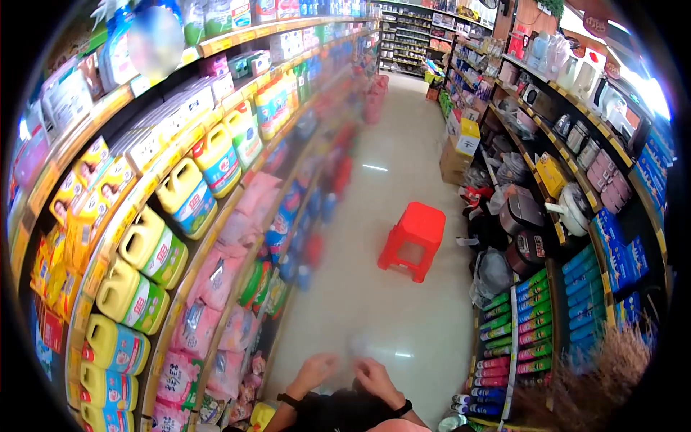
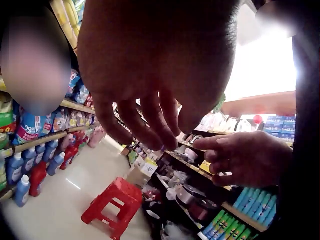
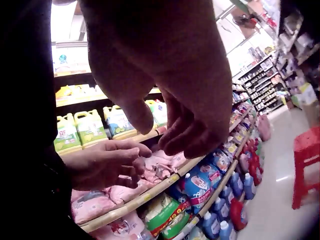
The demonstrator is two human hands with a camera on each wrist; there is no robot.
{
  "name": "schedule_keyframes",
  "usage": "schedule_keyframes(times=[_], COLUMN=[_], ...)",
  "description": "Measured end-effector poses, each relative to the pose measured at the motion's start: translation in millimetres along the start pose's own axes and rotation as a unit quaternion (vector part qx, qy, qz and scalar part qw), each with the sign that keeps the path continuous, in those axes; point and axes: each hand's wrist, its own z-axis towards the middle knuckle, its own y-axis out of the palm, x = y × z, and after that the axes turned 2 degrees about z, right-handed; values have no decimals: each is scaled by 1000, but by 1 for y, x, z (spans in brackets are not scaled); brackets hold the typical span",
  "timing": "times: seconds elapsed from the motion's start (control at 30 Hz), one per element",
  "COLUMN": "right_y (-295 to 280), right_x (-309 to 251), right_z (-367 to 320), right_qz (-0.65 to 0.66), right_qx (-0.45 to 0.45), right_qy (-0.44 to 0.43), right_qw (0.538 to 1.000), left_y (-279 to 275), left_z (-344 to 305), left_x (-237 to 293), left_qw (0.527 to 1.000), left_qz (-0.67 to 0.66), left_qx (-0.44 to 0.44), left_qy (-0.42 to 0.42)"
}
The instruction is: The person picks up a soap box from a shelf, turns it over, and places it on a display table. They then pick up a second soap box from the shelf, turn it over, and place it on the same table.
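Both hands are held low before the body at the bottom of the head view, a small gap between them. My left hand (image 1: 318, 372) has loosely bent fingers with nothing in them; its back fills the top of the left wrist view. Opposite it, my right hand (image 1: 376, 378) also hangs with relaxed, slightly bent fingers and holds nothing. In the right wrist view the right thumb (image 3: 140, 116) points down, apart from the fingers. A red plastic stool (image 1: 416, 234) stands on the floor ahead, out of reach of both hands.
Shelves on the left carry yellow detergent jugs (image 1: 188, 196), pink bags (image 1: 209, 277) and blue bottles (image 3: 220, 207). Along the right, shelves hold kettles, a rice cooker (image 1: 522, 209) and rows of spray cans (image 1: 533, 309). Cardboard boxes (image 1: 455, 160) sit at the right edge of the aisle floor (image 1: 360, 216).
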Motion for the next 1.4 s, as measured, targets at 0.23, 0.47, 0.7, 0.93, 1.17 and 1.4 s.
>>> schedule_keyframes(times=[0.23,0.47,0.7,0.93,1.17,1.4], right_y=[-60,-133,-135,-136,-157,-179], right_x=[28,27,78,69,-34,-158], right_z=[135,243,317,413,539,690], right_qz=[27,-7,13,-77,-78,-48], right_qx=[-30,-48,-82,-151,-135,-160], right_qy=[1,-40,-41,-149,-289,-412], right_qw=[999,998,996,974,945,896], left_y=[4,31,35,-38,-203,-353], left_z=[136,247,311,393,546,660], left_x=[26,6,-9,-25,9,74], left_qw=[981,978,994,995,905,771], left_qz=[28,14,-48,95,176,276], left_qx=[-187,-202,-101,-3,374,520], left_qy=[-40,46,-11,-32,104,244])
